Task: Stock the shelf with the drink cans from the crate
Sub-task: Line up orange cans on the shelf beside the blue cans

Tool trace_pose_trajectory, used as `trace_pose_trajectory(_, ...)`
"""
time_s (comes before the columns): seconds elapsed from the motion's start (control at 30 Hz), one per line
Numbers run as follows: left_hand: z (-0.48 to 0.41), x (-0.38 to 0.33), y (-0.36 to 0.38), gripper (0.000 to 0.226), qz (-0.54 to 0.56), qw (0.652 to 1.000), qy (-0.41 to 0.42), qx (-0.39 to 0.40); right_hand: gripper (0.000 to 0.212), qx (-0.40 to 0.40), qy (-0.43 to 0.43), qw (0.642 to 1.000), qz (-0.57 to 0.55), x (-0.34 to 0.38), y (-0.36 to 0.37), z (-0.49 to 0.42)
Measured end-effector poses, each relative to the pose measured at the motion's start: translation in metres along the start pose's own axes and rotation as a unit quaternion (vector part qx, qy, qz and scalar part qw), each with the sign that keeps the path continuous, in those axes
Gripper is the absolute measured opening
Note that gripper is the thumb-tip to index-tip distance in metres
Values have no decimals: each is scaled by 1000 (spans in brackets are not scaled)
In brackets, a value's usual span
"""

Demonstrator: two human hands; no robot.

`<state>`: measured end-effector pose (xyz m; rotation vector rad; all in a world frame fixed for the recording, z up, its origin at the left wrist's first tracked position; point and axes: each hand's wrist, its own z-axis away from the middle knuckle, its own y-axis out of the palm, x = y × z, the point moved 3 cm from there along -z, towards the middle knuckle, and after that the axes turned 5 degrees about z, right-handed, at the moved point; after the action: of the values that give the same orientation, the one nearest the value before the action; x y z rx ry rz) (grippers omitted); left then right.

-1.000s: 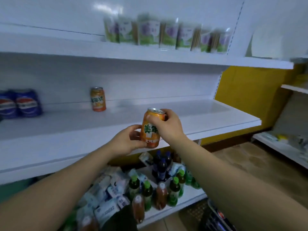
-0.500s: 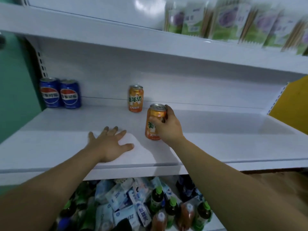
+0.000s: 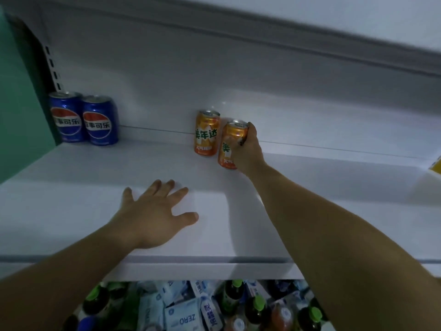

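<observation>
My right hand (image 3: 248, 149) grips an orange drink can (image 3: 229, 142) deep on the white shelf (image 3: 95, 187), upright and slightly tilted, just right of a second orange can (image 3: 206, 133) that stands near the back wall. The two orange cans are almost touching. My left hand (image 3: 155, 216) lies flat with spread fingers on the front part of the shelf. Two blue cola cans (image 3: 83, 119) stand side by side at the back left corner. The crate is out of view.
The shelf above (image 3: 310, 39) overhangs at the top. Below the shelf's front edge lie green-capped bottles (image 3: 256, 306) and blue-white packets (image 3: 183, 316). A green wall (image 3: 16, 91) bounds the left side. The shelf stretches to the right of the orange cans.
My right hand has carried the orange can from the shelf's front back to beside the standing orange can. My left hand let go of it and now rests flat on the shelf.
</observation>
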<state>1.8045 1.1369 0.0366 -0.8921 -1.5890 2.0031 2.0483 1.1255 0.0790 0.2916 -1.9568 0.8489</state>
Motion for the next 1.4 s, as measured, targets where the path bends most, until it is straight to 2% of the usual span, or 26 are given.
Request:
trace_pose_trajectory(0.2,1,0,-1,75,0,1000,-3,4,52,4,9,1000,16,0,4,-19)
trace_pose_trajectory(0.4,2,-1,-3,77,-2,1000,-6,10,54,2,1,1000,26,-5,9,-31)
trace_pose_trajectory(0.53,3,-1,-4,101,2,1000,-2,21,54,3,-5,999,38,-7,11,-40)
trace_pose_trajectory(0.67,4,-3,-3,77,-3,1000,-5,10,53,-7,7,999,49,-9,16,-47)
trace_pose_trajectory(0.83,5,-2,-1,95,8,1000,5,17,62,8,32,998,60,0,10,-39)
trace_pose_trajectory(0.9,5,0,-1,84,8,1000,3,15,74,16,39,994,103,8,0,-29)
trace_pose_trajectory(1.0,4,-3,-3,77,8,1000,5,18,88,43,37,969,240,19,-27,-2)
trace_pose_trajectory(1.13,8,-7,-14,78,5,998,-12,54,85,89,36,933,348,32,-85,53)
trace_pose_trajectory(1.2,9,-18,-23,88,27,997,-12,71,84,105,50,913,391,34,-122,83)
trace_pose_trajectory(1.27,15,-50,-33,91,73,993,32,81,82,99,62,898,425,33,-162,114)
trace_pose_trajectory(1.4,53,-153,-38,77,115,975,176,75,80,58,134,882,448,28,-247,180)
